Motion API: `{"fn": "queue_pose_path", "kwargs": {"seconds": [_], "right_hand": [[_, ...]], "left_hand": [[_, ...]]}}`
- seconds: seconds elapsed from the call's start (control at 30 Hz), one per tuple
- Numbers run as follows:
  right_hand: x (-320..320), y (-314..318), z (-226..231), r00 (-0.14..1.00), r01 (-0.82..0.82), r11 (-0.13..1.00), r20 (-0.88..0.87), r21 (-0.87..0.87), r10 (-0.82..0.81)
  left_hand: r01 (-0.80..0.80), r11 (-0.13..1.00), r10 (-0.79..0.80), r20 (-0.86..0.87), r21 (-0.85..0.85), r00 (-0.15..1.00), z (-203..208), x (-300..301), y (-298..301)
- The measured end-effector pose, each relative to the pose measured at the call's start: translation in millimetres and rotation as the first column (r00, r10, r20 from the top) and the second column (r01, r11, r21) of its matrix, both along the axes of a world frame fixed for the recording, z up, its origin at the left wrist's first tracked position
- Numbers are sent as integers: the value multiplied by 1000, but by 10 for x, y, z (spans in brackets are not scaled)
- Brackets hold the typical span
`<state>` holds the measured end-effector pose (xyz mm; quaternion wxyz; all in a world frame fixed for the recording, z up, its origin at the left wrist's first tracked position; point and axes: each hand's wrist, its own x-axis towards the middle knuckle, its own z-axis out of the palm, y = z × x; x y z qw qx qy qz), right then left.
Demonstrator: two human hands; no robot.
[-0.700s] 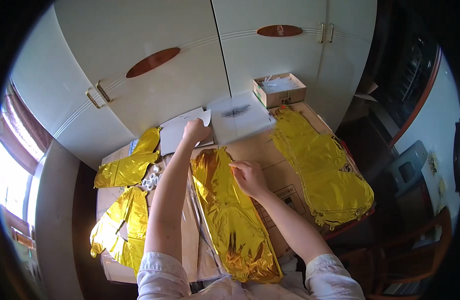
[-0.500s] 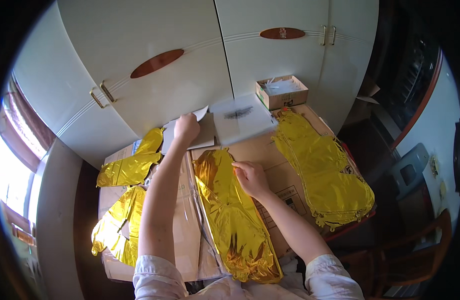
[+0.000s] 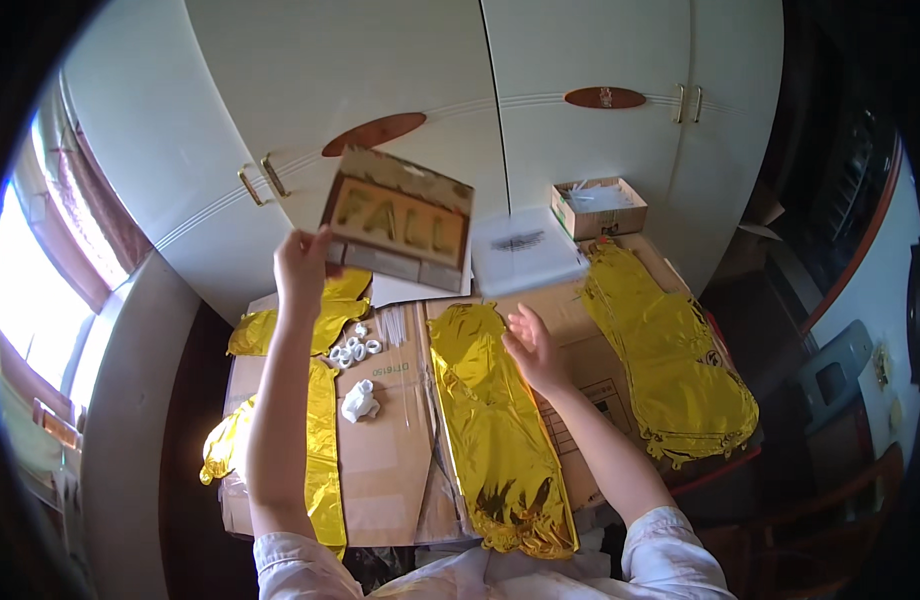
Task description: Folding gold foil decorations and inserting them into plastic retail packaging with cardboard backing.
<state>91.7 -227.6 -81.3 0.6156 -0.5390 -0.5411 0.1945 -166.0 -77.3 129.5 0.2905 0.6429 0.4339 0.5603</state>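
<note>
1 printed card [image 3: 400, 222]: raised in the air, in front of the cream cabinet [image 3: 370, 60].
Left hand [image 3: 300, 270]: we pinch the card near its lower left corner.
Right hand [image 3: 533, 350]: fingers loosely spread, near the flat gold foil balloon [image 3: 495, 425]; contact we cannot tell.
Card corner: held at only 1 side, the card could twist, slip and fall.
Foil edge: a careless brush of our fingers could crease it.

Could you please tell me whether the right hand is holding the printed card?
No, the left hand grips the printed card by its left side, while the right hand is open near the middle gold foil.
</note>
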Motion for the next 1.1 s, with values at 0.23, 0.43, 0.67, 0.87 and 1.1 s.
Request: {"fn": "queue_pose_path", "kwargs": {"seconds": [0.23, 0.43, 0.67, 0.87, 1.1], "right_hand": [[-99, -411, 684, 722, -369, 930, -633, -12, 278], [-19, -940, 999, 810, -47, 998, 586, 38, 16], [-559, -1402, 1434, 633, -414, 908, 698, -59, 334], [-737, -1526, 1617, 592, -380, 923, 782, 56, 196], [-767, -1534, 1707, 742, -487, 858, 596, 164, 307]], "left_hand": [[339, 862, -147, 454, -377, 879, -733, -164, -972], [680, 645, -320, 686, -347, 654, -834, -385, -1640], [908, 401, -497, 806, -117, 323, -884, -185, -2216], [960, 276, -487, 868, 47, 97, -1060, 5, -2347], [965, 223, -465, 885, 137, -18, -1014, 89, -2401]]}}
